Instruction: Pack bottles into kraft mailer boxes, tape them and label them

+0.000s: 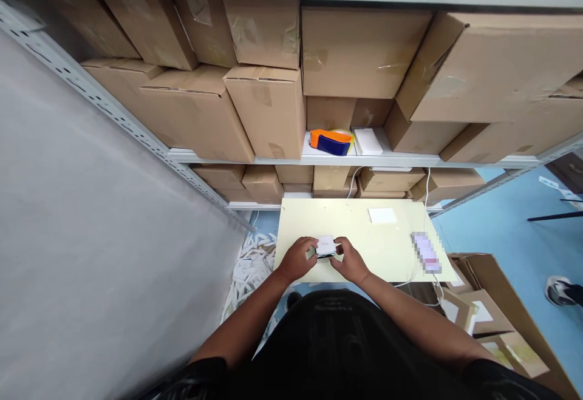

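Observation:
Near the front edge of the pale yellow tabletop (350,260), a small white packet (325,244) with faint grey print on top and a dark lower edge sits between my hands. I cannot tell whether it is a box or a stack of cards. My left hand (298,258) grips its left side, thumb and fingers curled in. On the opposite side, my right hand (350,260) holds it the same way. Behind and to the right, a white card or sheet (382,215) lies flat. A phone-like device (426,252), blurred out, lies at the right with cables beside it.
Shelves (401,161) packed with cardboard boxes (268,108) rise behind the table. An orange and blue tape dispenser (332,142) and a white box (368,141) sit on one shelf. Paper strips (250,272) litter the left floor; a large open carton (523,321) stands right. Another person's shoe (558,291) shows.

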Motion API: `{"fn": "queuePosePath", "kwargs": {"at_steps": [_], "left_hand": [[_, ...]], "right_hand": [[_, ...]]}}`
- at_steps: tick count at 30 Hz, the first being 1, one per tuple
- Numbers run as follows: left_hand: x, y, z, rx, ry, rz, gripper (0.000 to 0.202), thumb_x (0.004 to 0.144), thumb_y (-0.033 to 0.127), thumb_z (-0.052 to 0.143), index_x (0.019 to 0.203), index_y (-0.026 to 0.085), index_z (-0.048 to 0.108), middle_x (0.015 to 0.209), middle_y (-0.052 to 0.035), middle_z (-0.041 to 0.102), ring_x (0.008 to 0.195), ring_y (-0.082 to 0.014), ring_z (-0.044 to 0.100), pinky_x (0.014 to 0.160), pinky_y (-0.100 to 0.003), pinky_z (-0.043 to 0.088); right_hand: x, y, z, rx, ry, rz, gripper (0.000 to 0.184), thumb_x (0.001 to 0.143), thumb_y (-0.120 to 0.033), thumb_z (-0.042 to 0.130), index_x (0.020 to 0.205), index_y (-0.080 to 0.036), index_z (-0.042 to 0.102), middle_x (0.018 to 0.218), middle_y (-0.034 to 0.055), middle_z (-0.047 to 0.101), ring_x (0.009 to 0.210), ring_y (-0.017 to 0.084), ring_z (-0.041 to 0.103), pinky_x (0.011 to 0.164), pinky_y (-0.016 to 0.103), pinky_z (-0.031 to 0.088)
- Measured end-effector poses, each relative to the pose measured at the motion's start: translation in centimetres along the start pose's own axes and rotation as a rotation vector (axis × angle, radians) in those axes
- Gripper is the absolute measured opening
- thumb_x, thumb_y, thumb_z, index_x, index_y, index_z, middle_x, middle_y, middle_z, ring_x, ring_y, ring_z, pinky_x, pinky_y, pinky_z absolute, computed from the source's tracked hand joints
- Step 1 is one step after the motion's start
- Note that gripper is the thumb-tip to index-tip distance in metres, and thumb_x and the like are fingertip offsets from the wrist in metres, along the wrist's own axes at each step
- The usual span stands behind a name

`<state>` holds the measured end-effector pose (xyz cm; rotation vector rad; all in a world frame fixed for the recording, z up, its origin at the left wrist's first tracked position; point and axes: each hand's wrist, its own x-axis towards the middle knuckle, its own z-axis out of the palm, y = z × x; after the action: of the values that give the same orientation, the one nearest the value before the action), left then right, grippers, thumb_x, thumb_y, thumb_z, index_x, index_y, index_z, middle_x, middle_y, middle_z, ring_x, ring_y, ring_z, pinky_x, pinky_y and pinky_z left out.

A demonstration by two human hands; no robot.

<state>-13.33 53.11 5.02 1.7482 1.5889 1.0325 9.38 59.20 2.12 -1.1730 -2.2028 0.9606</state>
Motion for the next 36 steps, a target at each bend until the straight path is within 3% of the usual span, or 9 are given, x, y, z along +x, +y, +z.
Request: {"fn": "queuePosePath", "kwargs": {"at_steps": [3, 6, 9, 17, 21, 26, 31, 36], "left_hand": [[-0.8, -0.6, 0.3, 0.036, -0.018, 0.077, 0.027, 0.080, 0.011, 0.069, 0.104, 0.024, 0.068, 0.125, -0.0074, 0.070, 0.119, -0.0237, 0.064, 0.107, -0.044, 0.053], [-0.8, -1.2, 0.7, 0.070, -0.027, 0.095, 0.030, 0.081, 0.015, 0.073, 0.110, 0.022, 0.069, 0.129, -0.0096, 0.069, 0.122, -0.0249, 0.063, 0.109, -0.047, 0.052], [-0.7, -1.4, 0.9, 0.102, -0.021, 0.101, 0.025, 0.085, 0.018, 0.072, 0.110, 0.021, 0.070, 0.127, -0.0103, 0.070, 0.122, -0.0255, 0.062, 0.108, -0.048, 0.053], [-0.7, -1.2, 1.4, 0.171, -0.013, 0.143, 0.016, 0.088, 0.017, 0.068, 0.102, 0.023, 0.073, 0.126, -0.0098, 0.068, 0.122, -0.0265, 0.061, 0.106, -0.049, 0.054], [-1.1, -1.2, 1.5, 0.176, -0.006, 0.110, 0.018, 0.089, 0.017, 0.065, 0.105, 0.022, 0.071, 0.131, -0.0108, 0.066, 0.124, -0.0254, 0.062, 0.108, -0.047, 0.054], [-1.0, -1.1, 1.2, 0.192, -0.031, 0.113, 0.018, 0.092, 0.021, 0.063, 0.109, 0.023, 0.071, 0.132, -0.0100, 0.066, 0.126, -0.0251, 0.062, 0.111, -0.047, 0.053], [-1.4, -1.5, 1.4, 0.220, -0.029, 0.184, 0.017, 0.095, 0.022, 0.061, 0.109, 0.022, 0.071, 0.132, -0.0120, 0.065, 0.128, -0.0265, 0.060, 0.110, -0.049, 0.054], [-2.3, -2.3, 1.8, 0.242, -0.069, 0.262, 0.021, 0.096, 0.027, 0.064, 0.116, 0.021, 0.068, 0.141, -0.0158, 0.061, 0.136, -0.0299, 0.056, 0.112, -0.052, 0.052]], "right_hand": [[0.0, -0.2, -0.5, 0.041, -0.008, -0.045, 0.041, 0.085, -0.023, 0.064, 0.123, -0.025, 0.048, 0.098, 0.0027, 0.060, 0.081, 0.019, 0.063, 0.072, 0.035, 0.058], [0.2, -0.3, -0.8, 0.058, 0.005, -0.166, 0.026, 0.091, -0.023, 0.059, 0.116, -0.025, 0.054, 0.114, 0.0080, 0.059, 0.085, 0.019, 0.063, 0.078, 0.037, 0.058], [0.4, -0.2, -0.7, 0.036, 0.021, -0.207, 0.020, 0.095, -0.024, 0.057, 0.115, -0.025, 0.057, 0.115, 0.0092, 0.060, 0.086, 0.019, 0.063, 0.082, 0.038, 0.059], [0.6, 0.2, -0.7, 0.003, 0.012, -0.221, 0.018, 0.096, -0.025, 0.059, 0.114, -0.025, 0.063, 0.115, 0.0097, 0.061, 0.099, 0.023, 0.066, 0.087, 0.040, 0.060], [0.6, 0.4, -0.7, -0.052, -0.014, -0.237, 0.018, 0.098, -0.026, 0.057, 0.114, -0.024, 0.064, 0.115, 0.0103, 0.063, 0.095, 0.023, 0.067, 0.082, 0.040, 0.061], [0.6, 0.6, -0.5, -0.099, 0.003, -0.258, 0.020, 0.100, -0.027, 0.056, 0.117, -0.025, 0.066, 0.118, 0.0114, 0.064, 0.101, 0.025, 0.068, 0.087, 0.042, 0.062], [0.2, 0.8, -0.5, -0.165, -0.016, -0.282, 0.020, 0.100, -0.028, 0.057, 0.114, -0.025, 0.070, 0.121, 0.0117, 0.064, 0.099, 0.024, 0.069, 0.086, 0.041, 0.063], [-0.4, 1.5, -0.8, -0.257, -0.064, -0.360, 0.026, 0.098, -0.031, 0.060, 0.121, -0.024, 0.070, 0.133, 0.0152, 0.064, 0.116, 0.030, 0.065, 0.096, 0.048, 0.059]]}}
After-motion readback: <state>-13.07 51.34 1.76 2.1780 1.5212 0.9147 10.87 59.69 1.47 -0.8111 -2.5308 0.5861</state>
